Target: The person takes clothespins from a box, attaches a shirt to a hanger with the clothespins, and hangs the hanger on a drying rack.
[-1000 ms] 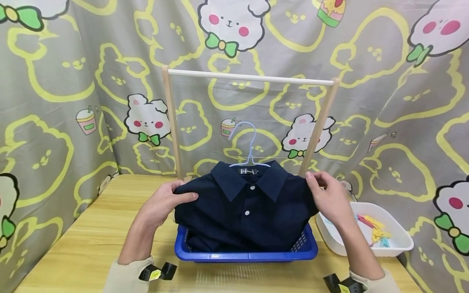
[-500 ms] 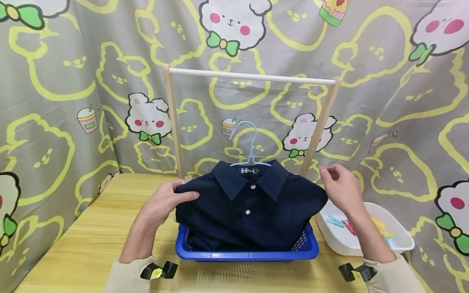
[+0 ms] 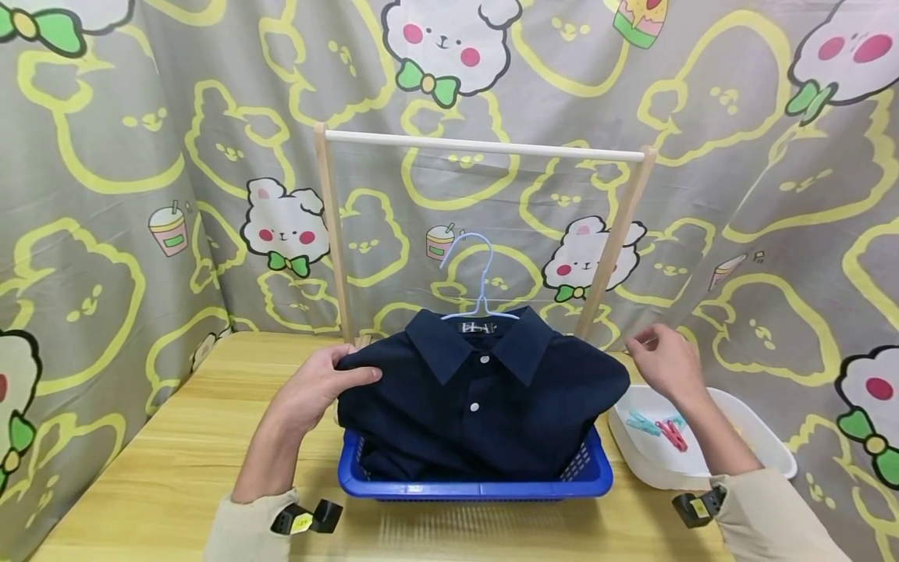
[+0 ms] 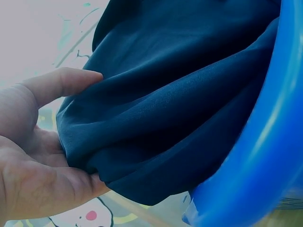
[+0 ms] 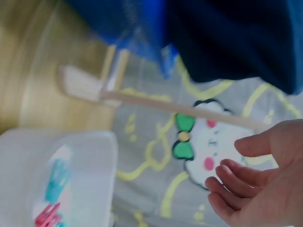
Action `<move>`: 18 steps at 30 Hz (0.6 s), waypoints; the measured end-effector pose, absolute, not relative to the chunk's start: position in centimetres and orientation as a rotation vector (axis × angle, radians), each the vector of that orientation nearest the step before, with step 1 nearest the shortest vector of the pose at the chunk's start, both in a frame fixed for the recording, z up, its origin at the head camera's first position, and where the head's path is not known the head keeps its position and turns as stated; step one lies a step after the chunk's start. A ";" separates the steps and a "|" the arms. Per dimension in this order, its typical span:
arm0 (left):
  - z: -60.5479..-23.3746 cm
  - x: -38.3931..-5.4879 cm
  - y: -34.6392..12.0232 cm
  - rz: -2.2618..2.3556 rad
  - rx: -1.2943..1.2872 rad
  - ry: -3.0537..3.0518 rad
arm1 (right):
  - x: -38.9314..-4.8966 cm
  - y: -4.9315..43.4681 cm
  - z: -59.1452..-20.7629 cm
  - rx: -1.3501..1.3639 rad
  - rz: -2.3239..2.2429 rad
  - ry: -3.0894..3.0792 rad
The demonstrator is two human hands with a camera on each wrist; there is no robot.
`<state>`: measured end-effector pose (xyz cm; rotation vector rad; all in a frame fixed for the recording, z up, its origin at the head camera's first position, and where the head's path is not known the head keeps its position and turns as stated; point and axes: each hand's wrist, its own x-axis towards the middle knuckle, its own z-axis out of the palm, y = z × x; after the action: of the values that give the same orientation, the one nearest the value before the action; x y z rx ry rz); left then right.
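Note:
A dark navy collared shirt (image 3: 421, 414) with white buttons stands bunched in a blue plastic basket (image 3: 477, 490). From its neck rises the hook of a pale blue hanger (image 3: 485, 273); the rest of the hanger is hidden inside the shirt. My left hand (image 3: 309, 390) grips the shirt at its left shoulder, thumb in front. In the left wrist view folds of the cloth (image 4: 156, 104) lie between thumb and fingers. Off the right shoulder, my right hand (image 3: 667, 363) hovers with loosely bent fingers (image 5: 236, 182) and nothing in them.
A rack with a white rod (image 3: 485, 146) and wooden posts stands behind the basket. Right of the basket is a white tray (image 3: 632, 460) holding clothespins, among them a teal one (image 3: 642, 423) and a red one (image 3: 672, 435). A patterned curtain (image 3: 175, 312) surrounds the wooden table (image 3: 197, 437).
My right hand has let go of the shirt's right shoulder and moved right, to above the white tray. The left hand keeps its hold and the shirt stays nearly still.

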<state>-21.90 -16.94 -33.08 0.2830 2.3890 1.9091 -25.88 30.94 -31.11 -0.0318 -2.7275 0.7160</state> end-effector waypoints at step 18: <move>-33.1 -22.0 -16.9 1.926 0.304 2.360 | -28.1 34.6 -37.0 0.136 0.332 -3.028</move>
<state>-21.99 -16.86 -33.08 0.3037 2.3601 1.9264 -28.08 34.58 -37.00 0.1362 -3.0275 0.3325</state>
